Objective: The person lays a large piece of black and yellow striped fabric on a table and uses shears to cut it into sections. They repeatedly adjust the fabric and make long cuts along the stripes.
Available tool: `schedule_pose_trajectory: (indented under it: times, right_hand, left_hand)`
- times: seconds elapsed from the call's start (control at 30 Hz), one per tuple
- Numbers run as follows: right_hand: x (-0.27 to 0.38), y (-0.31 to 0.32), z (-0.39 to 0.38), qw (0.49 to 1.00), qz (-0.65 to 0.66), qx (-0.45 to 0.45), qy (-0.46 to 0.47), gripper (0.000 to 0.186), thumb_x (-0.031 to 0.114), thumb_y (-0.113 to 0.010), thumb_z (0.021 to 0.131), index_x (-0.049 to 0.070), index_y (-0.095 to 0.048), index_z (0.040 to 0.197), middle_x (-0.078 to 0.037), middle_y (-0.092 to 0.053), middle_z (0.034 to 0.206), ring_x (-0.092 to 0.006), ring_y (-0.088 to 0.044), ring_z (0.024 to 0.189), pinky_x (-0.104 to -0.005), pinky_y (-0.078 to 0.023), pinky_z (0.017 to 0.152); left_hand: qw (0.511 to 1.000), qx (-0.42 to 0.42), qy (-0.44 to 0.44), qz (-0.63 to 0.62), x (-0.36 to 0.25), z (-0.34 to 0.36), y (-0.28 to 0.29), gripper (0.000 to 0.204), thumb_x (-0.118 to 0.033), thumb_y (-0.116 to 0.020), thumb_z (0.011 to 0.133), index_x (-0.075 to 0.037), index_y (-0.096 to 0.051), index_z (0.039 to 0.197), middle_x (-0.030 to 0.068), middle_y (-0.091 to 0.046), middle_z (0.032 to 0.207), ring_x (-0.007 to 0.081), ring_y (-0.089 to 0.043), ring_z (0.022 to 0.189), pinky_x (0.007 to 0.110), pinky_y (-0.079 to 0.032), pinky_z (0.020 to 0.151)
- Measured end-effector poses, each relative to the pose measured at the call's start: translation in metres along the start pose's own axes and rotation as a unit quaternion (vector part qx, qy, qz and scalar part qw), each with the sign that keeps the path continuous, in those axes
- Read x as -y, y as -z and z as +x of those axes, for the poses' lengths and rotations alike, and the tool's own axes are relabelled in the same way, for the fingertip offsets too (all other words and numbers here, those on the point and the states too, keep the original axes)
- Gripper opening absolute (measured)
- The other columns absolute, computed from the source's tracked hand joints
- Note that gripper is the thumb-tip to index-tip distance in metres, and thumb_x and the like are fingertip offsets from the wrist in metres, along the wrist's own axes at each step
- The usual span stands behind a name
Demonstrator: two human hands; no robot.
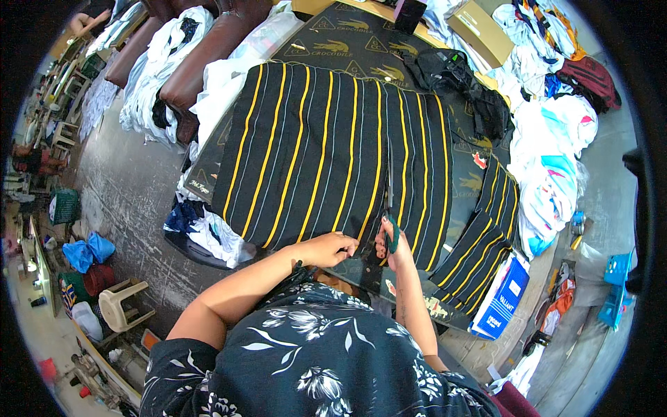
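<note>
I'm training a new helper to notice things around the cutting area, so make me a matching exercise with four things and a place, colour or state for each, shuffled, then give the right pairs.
Column one
1. Scissors
2. Striped fabric
3. Plastic stool
4. Cardboard box

Column two
A. Cream-coloured, at the left of the view
B. Black with yellow lines, spread out
C. Brown, at the upper right of the view
D. Held in the right hand

Pairs: 1-D, 2-B, 3-A, 4-C
</note>
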State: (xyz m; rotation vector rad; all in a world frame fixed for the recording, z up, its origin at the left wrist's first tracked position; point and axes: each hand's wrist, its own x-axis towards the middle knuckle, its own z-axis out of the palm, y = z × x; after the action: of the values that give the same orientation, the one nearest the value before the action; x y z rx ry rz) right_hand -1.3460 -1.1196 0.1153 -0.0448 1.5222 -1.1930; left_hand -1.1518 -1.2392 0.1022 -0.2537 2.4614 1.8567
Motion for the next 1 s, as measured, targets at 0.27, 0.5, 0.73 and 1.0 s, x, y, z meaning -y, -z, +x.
schedule_pose_trajectory:
  times: [0.27,0.5,0.73,1.0]
  right_hand:
    - [0.021,-0.004,0.013,0.999,-0.003,0.029,-0.013,0.041,0.051,-0.066,0.089,0.015,-0.047,0.082,0.002,-0.046,0.06,-0.0104,-0.044,0.045,-0.0263,-0.031,0.042]
    - [0.049,-0.007,0.041,0.999,0.016,0.049,-0.019,0.042,0.054,-0.065,0.088,0.017,-0.047,0.081,0.002,-0.044,0.058,-0.01,-0.04,0.044,-0.0255,-0.028,0.041]
    - [0.056,-0.012,0.044,0.999,-0.005,0.025,-0.029,0.042,0.052,-0.068,0.088,0.016,-0.046,0.079,0.002,-0.042,0.055,-0.0093,-0.039,0.041,-0.0252,-0.029,0.039]
    - [0.073,-0.017,0.065,0.999,-0.021,0.02,-0.024,0.045,0.053,-0.07,0.085,0.017,-0.046,0.076,0.003,-0.042,0.055,-0.0081,-0.039,0.041,-0.0244,-0.028,0.039]
  left_hand:
    - [0.999,0.031,0.038,0.007,-0.002,0.002,0.006,0.013,-0.002,-0.054,0.085,-0.004,-0.056,0.097,0.015,-0.061,0.124,0.0343,-0.053,0.119,0.042,-0.041,0.102]
    - [0.998,0.032,0.059,0.006,-0.002,0.004,0.006,0.01,-0.002,-0.055,0.085,-0.006,-0.056,0.094,0.0149,-0.059,0.132,0.0347,-0.053,0.118,0.043,-0.04,0.101]
    - [0.999,0.0,0.035,0.008,0.001,0.0,0.001,0.011,-0.002,-0.055,0.085,-0.006,-0.056,0.095,0.0143,-0.059,0.131,0.0344,-0.054,0.117,0.043,-0.04,0.102]
    - [1.0,-0.002,0.031,-0.005,0.003,-0.001,-0.005,0.012,-0.002,-0.055,0.084,-0.005,-0.057,0.095,0.0143,-0.06,0.13,0.0337,-0.056,0.115,0.042,-0.04,0.101]
